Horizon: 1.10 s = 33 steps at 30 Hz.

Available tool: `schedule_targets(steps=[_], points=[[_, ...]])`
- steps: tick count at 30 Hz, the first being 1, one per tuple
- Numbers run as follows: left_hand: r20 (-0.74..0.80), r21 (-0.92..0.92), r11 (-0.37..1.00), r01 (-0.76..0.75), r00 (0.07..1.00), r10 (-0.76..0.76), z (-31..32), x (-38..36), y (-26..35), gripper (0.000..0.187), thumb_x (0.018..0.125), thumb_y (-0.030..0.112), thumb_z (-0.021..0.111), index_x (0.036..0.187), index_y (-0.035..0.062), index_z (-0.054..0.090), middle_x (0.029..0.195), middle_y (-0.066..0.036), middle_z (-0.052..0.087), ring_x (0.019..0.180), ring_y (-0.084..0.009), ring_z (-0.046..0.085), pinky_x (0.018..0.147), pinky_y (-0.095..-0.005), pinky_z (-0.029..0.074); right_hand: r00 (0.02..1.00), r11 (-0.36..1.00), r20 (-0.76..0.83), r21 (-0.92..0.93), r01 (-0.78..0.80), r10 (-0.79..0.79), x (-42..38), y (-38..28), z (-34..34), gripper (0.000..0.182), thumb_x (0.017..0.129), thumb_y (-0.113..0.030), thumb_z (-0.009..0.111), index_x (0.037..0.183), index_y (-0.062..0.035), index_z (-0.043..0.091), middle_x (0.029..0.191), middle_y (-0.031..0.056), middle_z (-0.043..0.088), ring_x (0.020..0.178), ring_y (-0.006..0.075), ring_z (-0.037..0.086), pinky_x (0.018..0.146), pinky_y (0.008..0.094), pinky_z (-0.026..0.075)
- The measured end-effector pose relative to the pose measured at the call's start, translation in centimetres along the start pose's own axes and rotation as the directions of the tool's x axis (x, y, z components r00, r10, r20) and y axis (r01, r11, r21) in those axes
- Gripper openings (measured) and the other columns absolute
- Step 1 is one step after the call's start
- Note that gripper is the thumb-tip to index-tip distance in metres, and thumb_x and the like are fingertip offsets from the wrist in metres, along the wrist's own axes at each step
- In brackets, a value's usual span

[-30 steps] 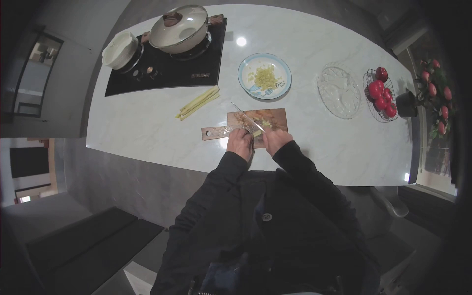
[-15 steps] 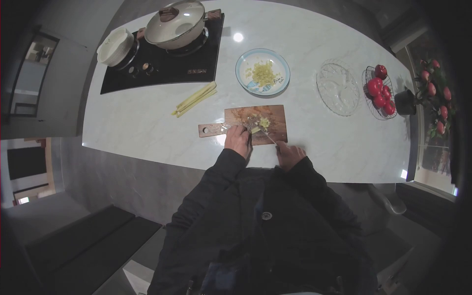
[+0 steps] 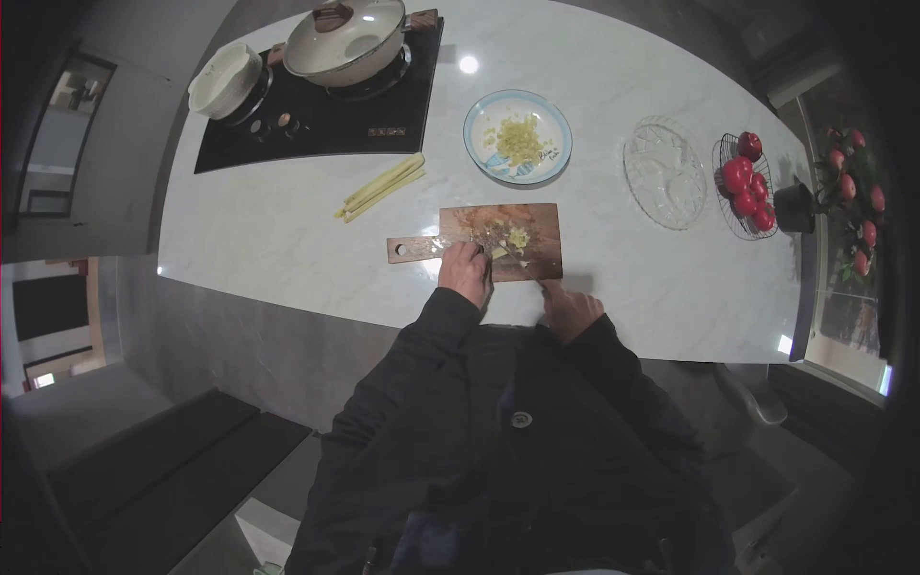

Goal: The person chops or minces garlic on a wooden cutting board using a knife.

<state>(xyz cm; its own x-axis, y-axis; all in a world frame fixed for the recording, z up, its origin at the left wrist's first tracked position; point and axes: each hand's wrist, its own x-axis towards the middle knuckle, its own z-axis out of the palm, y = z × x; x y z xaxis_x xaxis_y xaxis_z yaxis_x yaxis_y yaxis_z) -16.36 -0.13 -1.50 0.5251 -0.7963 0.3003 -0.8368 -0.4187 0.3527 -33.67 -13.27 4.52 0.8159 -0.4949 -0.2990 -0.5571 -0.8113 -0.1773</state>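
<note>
"Right of where it worked over the chopping board [image 3: 460, 218] a second ago, the person's right hand [image 3: 572, 310] is now down by the lower right corner, and the knife blade that slanted over the wood no longer shows clearly."

"Where are the cut pieces [image 3: 518, 239]?"

"They lie scattered on the board, right of the left hand [image 3: 465, 270], with a short stalk piece [image 3: 498, 253] near its fingertips."

"How does each hand grip?"

"Its left fingers are bent and bunched close together, pointing down at the board; whether they pinch anything underneath cannot be told. Fingers on the right look curled, but their hold is too small and dark to make out."

"And around the board?"

"Its handle points left. Beyond it sits a blue-rimmed plate [image 3: 474, 149] with a loose heap of yellow-green bits [image 3: 518, 142]. Long pale stalks [image 3: 383, 188] lie together on the countertop [image 3: 594, 244], left of the plate and near the black stove [image 3: 335, 134]."

"What stands on the stove?"

"One lidded pan [image 3: 345, 53] and, to its left, a small pale pot [image 3: 226, 81]."

"On the other side?"

"Well to the right, a clear glass dish [image 3: 664, 174], then a wire basket [image 3: 728, 206] holding shiny red fruit [image 3: 739, 175]."
</note>
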Motion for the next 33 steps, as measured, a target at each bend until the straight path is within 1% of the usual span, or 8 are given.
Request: schedule_targets(steps=[3, 12, 15, 18, 21, 24, 27, 33], points=[[0.019, 0.003, 1.000, 0.005, 1.000, -0.005, -0.2, 0.1, 0.1, 0.006, 0.078, 0.001, 0.068, 0.082, 0.0015, 0.073, 0.079, -0.011, 0.060, 0.079, -0.0266, 0.054, 0.072, -0.0386, 0.045, 0.997, 0.998, 0.081, 0.053, -0.021, 0.016, -0.6, 0.7, -0.4, 0.025, 0.095, -0.028, 0.046, 0.118, -0.0292, 0.054, 0.068, 0.0183, 0.064, 0.064, 0.0484, 0.061, 0.059, 0.0553, 0.048], [0.026, -0.007, 1.000, 0.017, 1.000, -0.017, -0.4, 0.2, 0.2, 0.006, 0.079, 0.002, 0.066, 0.079, 0.0008, 0.072, 0.078, -0.012, 0.059, 0.077, -0.0280, 0.053, 0.068, -0.0396, 0.044, 0.989, 0.989, 0.145, 0.145, -0.035, 0.014, 2.1, -1.5, -2.0, 0.022, 0.093, -0.021, 0.044, 0.113, -0.0188, 0.053, 0.071, 0.0214, 0.064, 0.068, 0.0516, 0.060, 0.060, 0.0584, 0.047], [0.078, 0.012, 0.999, 0.039, 0.996, -0.040, -0.6, 0.3, 0.4, 0.007, 0.081, 0.004, 0.068, 0.083, 0.0000, 0.074, 0.080, -0.012, 0.060, 0.080, -0.0279, 0.053, 0.070, -0.0393, 0.045, 0.986, 0.986, 0.118, 0.128, 0.104, -0.120, 4.0, -2.3, -1.8, 0.013, 0.096, -0.019, 0.046, 0.104, -0.0087, 0.044, 0.066, 0.0209, 0.057, 0.062, 0.0506, 0.056, 0.051, 0.0532, 0.041], [0.066, -0.002, 0.999, 0.052, 0.996, -0.052, -0.4, 0.4, 0.5, 0.009, 0.081, 0.007, 0.072, 0.088, 0.0018, 0.075, 0.081, -0.011, 0.062, 0.081, -0.0266, 0.055, 0.073, -0.0385, 0.047, 0.982, 0.974, -0.084, 0.137, 0.178, -0.168, 5.1, -2.5, -1.2, 0.011, 0.093, -0.017, 0.057, 0.098, -0.0068, 0.054, 0.069, 0.0190, 0.063, 0.061, 0.0456, 0.060, 0.053, 0.0518, 0.049], [0.014, -0.018, 1.000, 0.024, 1.000, -0.024, 0.1, 0.3, 0.5, 0.006, 0.081, 0.004, 0.068, 0.083, 0.0028, 0.073, 0.077, -0.011, 0.058, 0.076, -0.0273, 0.053, 0.067, -0.0389, 0.046, 0.992, 0.976, -0.032, 0.181, 0.122, -0.119, 4.2, -2.2, -2.8, 0.012, 0.095, -0.017, 0.051, 0.103, -0.0077, 0.052, 0.077, 0.0224, 0.065, 0.069, 0.0501, 0.059, 0.061, 0.0559, 0.048], [0.048, -0.019, 0.999, 0.043, 0.998, -0.042, -0.7, 0.3, 0.9, 0.014, 0.086, 0.010, 0.067, 0.096, 0.0024, 0.072, 0.087, -0.014, 0.062, 0.082, -0.0276, 0.055, 0.073, -0.0385, 0.048, 0.991, 0.984, 0.124, 0.172, 0.038, -0.059, 2.6, -0.9, -3.7, 0.021, 0.096, -0.024, 0.043, 0.114, -0.0144, 0.048, 0.076, 0.0233, 0.064, 0.072, 0.0509, 0.059, 0.063, 0.0571, 0.047], [0.032, -0.031, 0.999, 0.042, 0.999, -0.041, -1.3, 0.2, 0.8, 0.018, 0.087, 0.015, 0.068, 0.101, 0.0029, 0.070, 0.091, -0.014, 0.063, 0.085, -0.0271, 0.057, 0.078, -0.0382, 0.049, 0.990, 0.985, 0.141, 0.166, -0.037, 0.014, 1.1, 0.0, -3.1, 0.013, 0.094, -0.023, 0.041, 0.101, -0.0170, 0.050, 0.071, 0.0196, 0.062, 0.069, 0.0489, 0.059, 0.062, 0.0560, 0.045], [-0.007, -0.039, 0.999, 0.020, 1.000, -0.020, -0.1, -0.5, -0.1, 0.009, 0.084, 0.005, 0.069, 0.090, 0.0001, 0.072, 0.084, -0.015, 0.060, 0.079, -0.0290, 0.055, 0.070, -0.0398, 0.048, 0.993, 0.989, 0.109, 0.133, -0.069, 0.055, -0.3, 0.8, -1.7, 0.024, 0.094, -0.024, 0.045, 0.115, -0.0242, 0.056, 0.071, 0.0207, 0.064, 0.070, 0.0498, 0.060, 0.066, 0.0569, 0.047]])
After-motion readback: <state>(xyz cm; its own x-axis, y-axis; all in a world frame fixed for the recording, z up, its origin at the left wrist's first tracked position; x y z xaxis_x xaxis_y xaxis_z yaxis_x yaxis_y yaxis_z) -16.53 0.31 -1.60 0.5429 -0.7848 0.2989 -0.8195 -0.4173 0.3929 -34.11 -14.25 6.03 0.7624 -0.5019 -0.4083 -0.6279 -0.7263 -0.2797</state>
